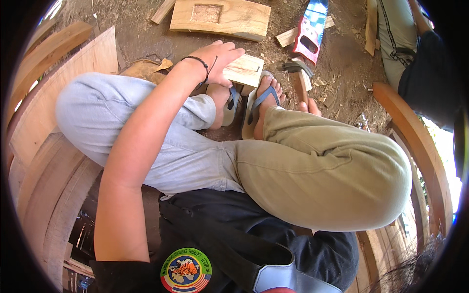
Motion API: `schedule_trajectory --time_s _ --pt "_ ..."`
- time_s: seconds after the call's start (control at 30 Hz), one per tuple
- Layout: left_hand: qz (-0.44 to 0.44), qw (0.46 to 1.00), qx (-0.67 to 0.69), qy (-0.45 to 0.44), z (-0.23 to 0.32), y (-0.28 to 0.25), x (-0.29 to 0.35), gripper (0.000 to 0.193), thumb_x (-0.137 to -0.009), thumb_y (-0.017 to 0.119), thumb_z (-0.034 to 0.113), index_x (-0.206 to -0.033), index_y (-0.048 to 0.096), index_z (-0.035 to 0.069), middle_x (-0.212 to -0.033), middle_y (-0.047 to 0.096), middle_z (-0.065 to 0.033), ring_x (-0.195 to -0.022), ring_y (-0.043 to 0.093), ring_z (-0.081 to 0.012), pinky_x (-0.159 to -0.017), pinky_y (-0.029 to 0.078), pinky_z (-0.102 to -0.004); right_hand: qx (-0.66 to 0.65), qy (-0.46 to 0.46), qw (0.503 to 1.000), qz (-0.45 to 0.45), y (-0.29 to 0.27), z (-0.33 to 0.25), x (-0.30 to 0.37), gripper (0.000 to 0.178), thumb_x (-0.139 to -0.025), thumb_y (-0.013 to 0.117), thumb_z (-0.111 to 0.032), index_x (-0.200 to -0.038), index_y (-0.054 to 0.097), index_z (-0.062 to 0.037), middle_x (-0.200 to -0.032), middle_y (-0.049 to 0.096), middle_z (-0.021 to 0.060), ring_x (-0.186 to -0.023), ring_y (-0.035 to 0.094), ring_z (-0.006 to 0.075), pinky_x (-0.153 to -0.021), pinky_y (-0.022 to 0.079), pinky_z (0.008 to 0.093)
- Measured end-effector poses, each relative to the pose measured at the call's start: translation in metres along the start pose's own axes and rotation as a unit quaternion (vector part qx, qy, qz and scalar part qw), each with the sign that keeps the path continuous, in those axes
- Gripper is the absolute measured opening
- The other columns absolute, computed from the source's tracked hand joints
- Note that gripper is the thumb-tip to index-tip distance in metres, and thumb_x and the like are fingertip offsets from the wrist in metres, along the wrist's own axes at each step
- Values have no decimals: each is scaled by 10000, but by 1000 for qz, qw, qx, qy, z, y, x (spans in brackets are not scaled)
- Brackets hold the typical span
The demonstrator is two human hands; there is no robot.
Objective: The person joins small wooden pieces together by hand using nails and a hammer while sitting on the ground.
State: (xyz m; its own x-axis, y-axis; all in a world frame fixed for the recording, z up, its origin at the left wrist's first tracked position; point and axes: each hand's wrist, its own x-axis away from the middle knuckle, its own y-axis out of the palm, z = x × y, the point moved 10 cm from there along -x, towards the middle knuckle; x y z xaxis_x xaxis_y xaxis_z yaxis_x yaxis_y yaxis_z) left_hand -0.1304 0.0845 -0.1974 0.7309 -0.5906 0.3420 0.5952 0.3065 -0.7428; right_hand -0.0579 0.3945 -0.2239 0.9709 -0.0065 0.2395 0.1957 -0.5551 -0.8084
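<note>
My left hand (218, 56), a dark cord bracelet at its wrist, rests over the left end of a pale wooden block (248, 70) and grips it. The block sits just in front of my sandaled feet. To its right, my right hand (310, 107) closes around the lower handle of a hammer (300, 87). The hammer's dark metal head points away from me, near the block and low over the ground. My right knee hides most of that hand and its forearm.
A thick board with a rectangular recess (239, 18) lies beyond the block. A red-handled handsaw (311, 31) rests on a wood scrap at the far right. Curved timbers (425, 141) stand at my right, boards (63, 93) at my left. Another person's leg (393, 39) is at the right.
</note>
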Motion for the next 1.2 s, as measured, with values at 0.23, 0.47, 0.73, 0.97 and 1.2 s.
schedule_trajectory --time_s 0.23,0.47,0.73,0.97,1.2 --pt "-27 999 -26 -22 6 -10 -8 911 -581 839 247 -1405 483 93 -1147 585 -112 -1095 556 -336 -936 497 -421 -29 -138 968 -208 -93 -127 -34 446 -1014 519 -452 -1108 558 -17 -692 567 111 -579 531 227 -554 418 389" --pt "-29 997 -56 -42 8 -12 -2 869 -573 837 245 -1370 519 111 -1128 601 -90 -1091 576 -313 -934 502 -424 -48 -225 945 -234 -122 -178 -52 312 -1012 560 -265 -1173 531 1 -755 651 184 -674 681 306 -628 520 386" --pt "-33 997 -59 -45 7 -13 -3 836 -577 849 258 -1335 528 114 -1111 613 -93 -1098 589 -315 -933 504 -426 95 -199 942 -254 -76 -153 -57 276 -975 600 -274 -1156 528 -79 -784 657 227 -722 672 431 -641 518 503" --pt "-61 994 -77 -57 6 -8 -3 879 -570 861 279 -1361 518 111 -1126 621 -90 -1098 595 -306 -927 508 -421 56 -222 946 -231 -79 -154 -49 271 -991 592 -272 -1131 540 -47 -783 664 219 -639 663 385 -571 498 487" --pt "-34 995 -82 -44 3 -22 -8 817 -584 853 268 -1316 532 96 -1126 623 -101 -1097 597 -321 -934 496 -429 -294 -233 923 -90 -148 -186 -84 412 -1031 501 -414 -1014 544 -5 -704 568 16 -532 480 112 -501 399 263"
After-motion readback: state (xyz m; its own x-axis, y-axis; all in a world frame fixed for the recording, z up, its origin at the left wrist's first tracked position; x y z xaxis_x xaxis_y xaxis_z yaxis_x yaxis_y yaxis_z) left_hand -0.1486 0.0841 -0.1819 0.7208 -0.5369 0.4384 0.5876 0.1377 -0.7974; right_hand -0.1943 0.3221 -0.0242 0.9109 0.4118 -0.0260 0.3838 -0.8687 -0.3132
